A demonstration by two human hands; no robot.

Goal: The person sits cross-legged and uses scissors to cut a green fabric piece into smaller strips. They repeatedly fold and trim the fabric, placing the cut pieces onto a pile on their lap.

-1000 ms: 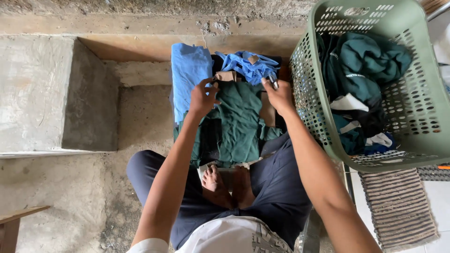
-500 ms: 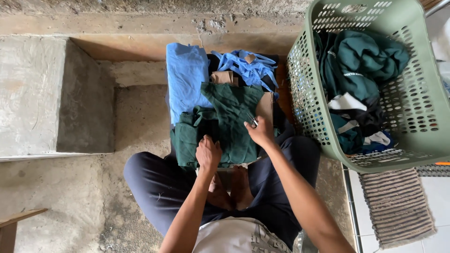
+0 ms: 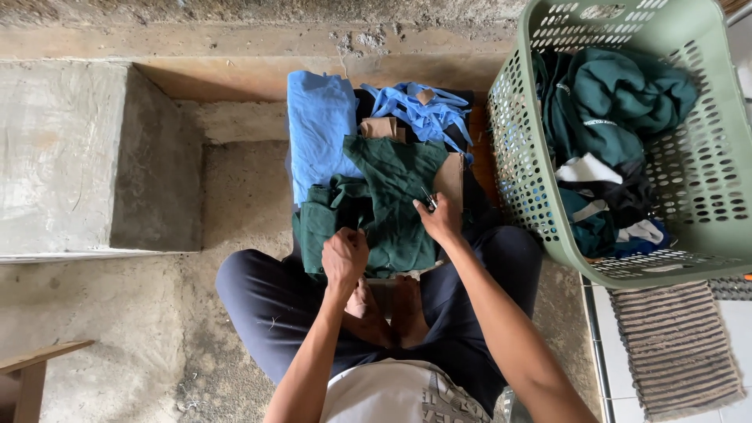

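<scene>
- Person sits cross-legged on a concrete floor, seen from above; bare feet tucked in at lower centre of the frame.
- Dark green garment lies spread in front of the legs, centre of frame, over a small heap of other cloth.
- Left hand is closed, pinching the garment's near edge at centre-left. A second ago it was up at the far end of the cloth; it has come back toward the body.
- Right hand grips the garment's right edge, fingers curled round it, a small dark object apparently held in them; too small to tell what. It too has dropped back from the top.
- Judgement: both hands have shifted from the far end to the near edge, so the green cloth is being drawn or folded toward the person.
- Light blue cloth lies just beyond, upper centre, touching the green one; blue straps beside it.
- Green laundry basket at upper right, holding dark green and white clothes.
- Striped mat at lower right.
</scene>
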